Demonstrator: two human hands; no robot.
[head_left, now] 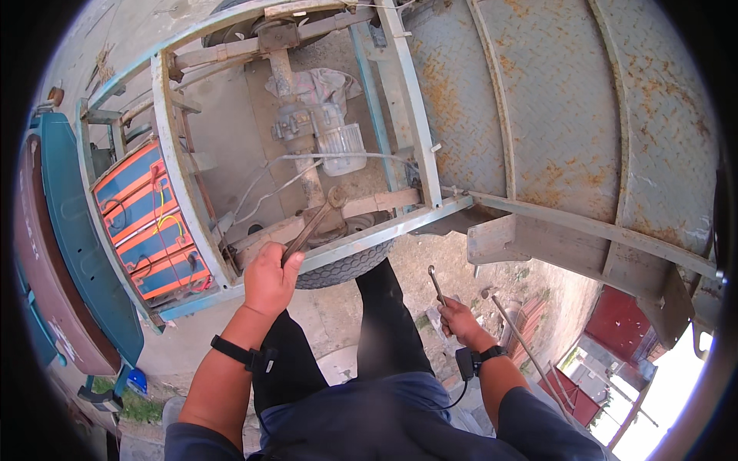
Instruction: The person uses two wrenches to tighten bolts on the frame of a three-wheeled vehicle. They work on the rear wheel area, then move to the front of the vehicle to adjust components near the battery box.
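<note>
My left hand [266, 283] is closed around the handle of a large, rust-brown box-end wrench [314, 224]. Its ring end points up and away, over the vehicle's frame rail [361, 240] near the wheel. In my right hand [461, 321] is a smaller, shiny wrench [437, 283], held upright by its lower end, apart from the frame. Beyond the left hand lies the rear axle [310, 178] with a finned electric motor [342, 146] on it. A tyre [346, 266] shows under the near rail. Whether the large wrench touches the axle parts, I cannot tell.
Orange and blue batteries [154, 223] with wires sit in the frame at left, beside a brown seat [65, 261]. The raised cargo bed [553, 115], rusty and ribbed, fills the upper right. A long rod [523, 338] leans at my right. A cloth [327, 83] lies beyond the motor.
</note>
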